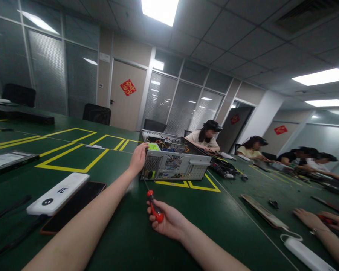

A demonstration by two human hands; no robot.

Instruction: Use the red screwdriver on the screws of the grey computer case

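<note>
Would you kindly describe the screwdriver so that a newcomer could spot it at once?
On the green table, the left hand rests on an open computer case. Just before it, the right hand holds the screwdriver. Its red handle and thin shaft aimed at the case set it apart from the white power bank nearby.

Left arm stretched forward, left hand [138, 158] fingers curled away, hidden. Right hand [166, 222] nearer, palm up, fingers closed in a grip.
</note>
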